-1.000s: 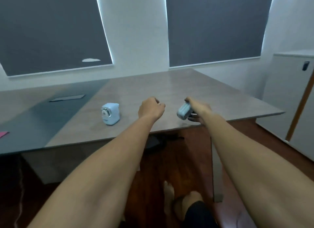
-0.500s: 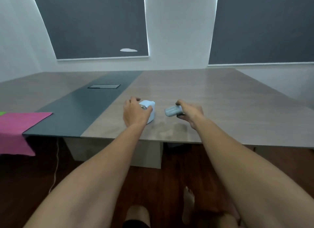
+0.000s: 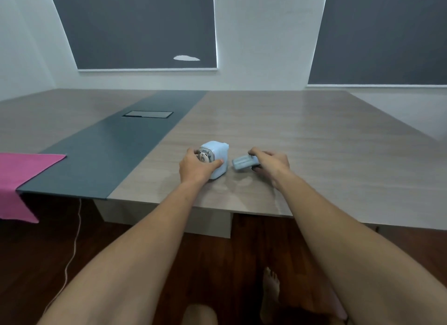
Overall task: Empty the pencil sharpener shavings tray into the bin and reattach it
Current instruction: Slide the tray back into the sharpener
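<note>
A pale blue pencil sharpener [image 3: 216, 155] with a panda face on its front stands on the wooden table [image 3: 314, 143] near the front edge. My left hand [image 3: 194, 168] grips it from the near side, thumb and fingers around its front. My right hand [image 3: 272, 163] holds the grey-blue shavings tray [image 3: 243, 162] just to the sharpener's right, a small gap between the two. The tray's open end points toward the sharpener. No bin is in view.
A dark grey strip [image 3: 108, 150] runs down the table with a cable hatch [image 3: 147, 114] set in it. A pink cloth [image 3: 19, 174] hangs over the table's left corner. A white cord [image 3: 72, 247] trails on the wooden floor below. My bare feet show at the bottom.
My left hand reached the sharpener and closed on it. My right hand brought the tray from the table's edge to just right of the sharpener. The view swung left.
</note>
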`<state>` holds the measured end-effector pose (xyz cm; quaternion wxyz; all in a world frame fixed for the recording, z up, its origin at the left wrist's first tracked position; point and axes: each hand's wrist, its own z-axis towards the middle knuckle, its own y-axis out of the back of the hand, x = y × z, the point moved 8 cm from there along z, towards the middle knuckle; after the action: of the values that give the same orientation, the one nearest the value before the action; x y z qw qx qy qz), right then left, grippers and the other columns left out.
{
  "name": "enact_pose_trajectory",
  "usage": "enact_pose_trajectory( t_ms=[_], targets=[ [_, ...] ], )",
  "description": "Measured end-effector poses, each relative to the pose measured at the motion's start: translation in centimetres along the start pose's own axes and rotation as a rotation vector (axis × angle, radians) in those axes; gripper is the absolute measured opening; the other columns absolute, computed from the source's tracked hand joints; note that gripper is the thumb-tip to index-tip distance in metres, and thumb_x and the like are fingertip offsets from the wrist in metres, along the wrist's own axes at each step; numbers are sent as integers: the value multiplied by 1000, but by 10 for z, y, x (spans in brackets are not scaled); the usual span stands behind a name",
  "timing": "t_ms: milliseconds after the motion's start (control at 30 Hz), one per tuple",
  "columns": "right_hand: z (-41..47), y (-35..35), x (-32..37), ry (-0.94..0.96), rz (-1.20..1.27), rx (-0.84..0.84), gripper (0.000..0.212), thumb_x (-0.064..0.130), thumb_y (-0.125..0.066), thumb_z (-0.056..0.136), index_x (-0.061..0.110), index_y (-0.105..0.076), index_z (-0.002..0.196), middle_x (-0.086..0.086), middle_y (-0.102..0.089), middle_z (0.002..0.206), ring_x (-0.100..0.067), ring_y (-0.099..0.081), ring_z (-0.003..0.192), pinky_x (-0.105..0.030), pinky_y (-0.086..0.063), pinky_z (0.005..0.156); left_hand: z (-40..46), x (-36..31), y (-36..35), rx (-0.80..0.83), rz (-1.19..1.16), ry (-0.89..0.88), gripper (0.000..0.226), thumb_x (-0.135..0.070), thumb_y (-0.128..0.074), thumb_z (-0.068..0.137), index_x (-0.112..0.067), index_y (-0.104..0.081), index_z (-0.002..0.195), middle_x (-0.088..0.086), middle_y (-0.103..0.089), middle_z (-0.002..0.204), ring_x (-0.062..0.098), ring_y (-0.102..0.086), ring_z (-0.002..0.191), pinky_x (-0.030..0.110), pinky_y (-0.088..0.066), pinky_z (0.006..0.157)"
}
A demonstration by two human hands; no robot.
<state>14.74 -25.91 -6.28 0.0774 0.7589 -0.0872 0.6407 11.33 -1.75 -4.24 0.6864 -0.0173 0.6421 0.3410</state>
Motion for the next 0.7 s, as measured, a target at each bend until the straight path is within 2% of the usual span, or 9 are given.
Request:
enact_pose_trajectory(
  t_ms=[100,167,233,300,400,500,700],
  targets=[
    [1,-4,2,21,37,38,43,34,-80,51,9,-76,85,-8,-75,93,-20,-74,89,-33,-63,78,5,9,0,42,-138,87,65,-42,-86,61,-12,-62,112,3,-67,110,20,-65,98,33,-53,88],
    [1,-7,4,27,69,73,49,34,-80,49,5,-76,88,-9,-74,97,-22,-74,92,-33,-62,79,6,13,-3,87,-229,133,68,-48,-86,54,-13,-66,109,3,-71,110,20,-69,98,38,-56,91],
    [0,-9,7,23,87,107,41,29,-81,55,3,-75,85,-9,-72,92,-23,-75,88,-34,-62,81,3,14,-5,139,-309,147,67,-50,-84,49,-15,-69,104,4,-73,107,21,-72,97,41,-57,91],
    [-2,-10,9,9,123,141,27,21,-80,66,1,-71,82,-11,-70,89,-24,-73,80,-36,-62,81,-1,11,-7,198,-372,152,61,-47,-84,53,-14,-71,102,6,-73,106,24,-72,98,45,-58,90],
    [-8,-9,10,-26,184,183,23,17,-77,74,0,-68,88,-15,-67,93,-24,-70,73,-36,-63,79,-7,3,-11,282,-477,149,44,-35,-81,70,-10,-70,104,10,-72,108,25,-72,92,38,-62,74],
    [-14,-5,9,-66,235,231,31,17,-76,78,-1,-68,102,-14,-68,100,-26,-70,79,-42,-61,84,-12,-7,-9,337,-532,147,23,-27,-77,79,-15,-68,96,9,-71,102,22,-69,86,27,-58,58],
    [-23,1,13,-67,276,292,30,16,-79,78,-1,-69,101,-23,-71,111,-34,-71,104,-40,-60,88,-17,-15,-4,376,-546,141,19,-26,-75,80,-17,-69,95,6,-71,98,20,-68,83,26,-57,58]
  ],
)
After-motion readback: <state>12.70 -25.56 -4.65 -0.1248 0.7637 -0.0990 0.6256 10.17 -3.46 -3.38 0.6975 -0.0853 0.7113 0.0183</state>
